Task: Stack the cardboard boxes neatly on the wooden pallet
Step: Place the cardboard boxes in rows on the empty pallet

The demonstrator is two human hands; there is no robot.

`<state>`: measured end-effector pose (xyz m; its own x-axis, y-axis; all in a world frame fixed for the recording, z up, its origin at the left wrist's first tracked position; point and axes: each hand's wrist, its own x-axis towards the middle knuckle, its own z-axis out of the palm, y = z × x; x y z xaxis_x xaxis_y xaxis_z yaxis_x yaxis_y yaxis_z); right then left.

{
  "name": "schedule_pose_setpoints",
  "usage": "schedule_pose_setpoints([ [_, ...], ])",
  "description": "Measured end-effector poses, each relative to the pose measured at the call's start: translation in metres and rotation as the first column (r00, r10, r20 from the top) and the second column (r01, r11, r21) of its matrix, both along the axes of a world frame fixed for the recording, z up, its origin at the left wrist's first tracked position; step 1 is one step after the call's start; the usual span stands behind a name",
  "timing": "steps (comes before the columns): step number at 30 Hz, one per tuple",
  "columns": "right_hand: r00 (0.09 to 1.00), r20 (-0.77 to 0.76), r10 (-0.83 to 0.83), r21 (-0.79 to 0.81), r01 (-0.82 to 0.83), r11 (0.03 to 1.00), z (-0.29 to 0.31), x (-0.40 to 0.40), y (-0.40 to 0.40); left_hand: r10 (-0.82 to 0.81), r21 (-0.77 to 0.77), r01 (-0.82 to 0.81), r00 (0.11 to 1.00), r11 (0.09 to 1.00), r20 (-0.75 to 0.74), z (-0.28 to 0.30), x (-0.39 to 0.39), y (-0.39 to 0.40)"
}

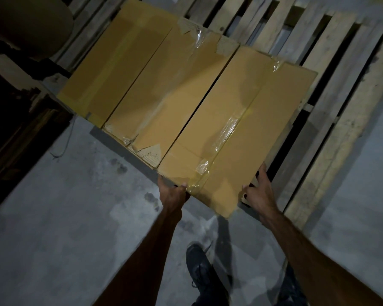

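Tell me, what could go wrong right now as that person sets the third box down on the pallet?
1. The right hand has fingers against the held box beside the pallet slats; they might get pinched as the box settles.
2. The box's near corner overhangs the pallet edge, so it could tip or sit crooked.
3. The left hand grips only the near edge, by shiny tape; that grip may slip.
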<state>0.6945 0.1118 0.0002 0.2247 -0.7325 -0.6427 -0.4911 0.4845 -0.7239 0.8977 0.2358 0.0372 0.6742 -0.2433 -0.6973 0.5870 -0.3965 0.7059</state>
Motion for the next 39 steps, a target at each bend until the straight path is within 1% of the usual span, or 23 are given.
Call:
schedule_pose_setpoints([
  [8, 0.998, -0.056, 0.033, -0.009, -0.033, 0.999, 0.007, 0.000, -0.003, -0.024, 0.015, 0.024, 1.000, 1.000, 0.012, -0.007, 0.003, 0.006],
  [13, 0.997, -0.024, 0.069, 0.037, -0.068, 0.997, 0.008, -0.008, -0.010, -0.048, 0.040, 0.047, 0.998, 0.998, 0.040, -0.009, 0.004, 0.007],
  [17, 0.988, -0.042, 0.152, 0.037, -0.150, 0.988, 0.017, -0.016, -0.018, -0.112, 0.165, 0.104, 0.993, 0.981, 0.041, -0.001, 0.001, 0.010],
  [19, 0.982, -0.079, 0.169, 0.076, -0.163, 0.984, 0.031, -0.022, -0.020, -0.158, 0.196, 0.156, 0.987, 0.968, -0.007, 0.011, -0.006, 0.012],
  [20, 0.982, -0.092, 0.167, 0.084, -0.160, 0.984, 0.041, -0.025, -0.021, -0.184, 0.238, 0.184, 0.983, 0.954, -0.022, 0.020, -0.012, 0.012],
  [21, 0.984, -0.093, 0.154, 0.093, -0.146, 0.985, 0.052, -0.028, -0.021, -0.223, 0.272, 0.217, 0.975, 0.938, -0.007, 0.030, -0.018, 0.014],
  [22, 0.986, -0.085, 0.142, 0.097, -0.134, 0.986, 0.066, -0.032, -0.022, -0.311, 0.307, 0.292, 0.950, 0.906, 0.013, 0.044, -0.026, 0.014],
  [23, 0.986, -0.079, 0.145, 0.093, -0.138, 0.986, 0.081, -0.038, -0.022, -0.418, 0.324, 0.386, 0.908, 0.864, 0.036, 0.059, -0.033, 0.015],
  [25, 0.983, -0.076, 0.166, 0.091, -0.158, 0.983, 0.121, -0.052, -0.022, -0.598, 0.339, 0.544, 0.798, 0.768, 0.074, 0.104, -0.052, 0.011],
  [27, 0.978, -0.084, 0.192, 0.073, -0.186, 0.980, 0.168, -0.069, -0.019, -0.705, 0.360, 0.634, 0.702, 0.684, 0.103, 0.148, -0.071, 0.009],
  [29, 0.981, -0.071, 0.179, 0.072, -0.174, 0.982, 0.222, -0.084, -0.013, -0.744, 0.353, 0.674, 0.659, 0.649, 0.110, 0.202, -0.093, 0.007],
  [32, 0.987, -0.036, 0.156, 0.080, -0.152, 0.985, 0.293, -0.112, 0.001, -0.771, 0.342, 0.704, 0.626, 0.622, 0.115, 0.277, -0.130, 0.016],
  [34, 0.987, -0.040, 0.159, 0.081, -0.155, 0.985, 0.331, -0.133, 0.011, -0.771, 0.340, 0.700, 0.621, 0.627, 0.143, 0.316, -0.153, 0.027],
  [36, 0.986, -0.022, 0.164, 0.071, -0.162, 0.984, 0.363, -0.155, 0.021, -0.748, 0.325, 0.678, 0.634, 0.659, 0.194, 0.348, -0.175, 0.041],
  [39, 0.990, 0.030, 0.140, 0.072, -0.141, 0.987, 0.403, -0.186, 0.030, -0.678, 0.271, 0.623, 0.696, 0.734, 0.236, 0.389, -0.209, 0.059],
])
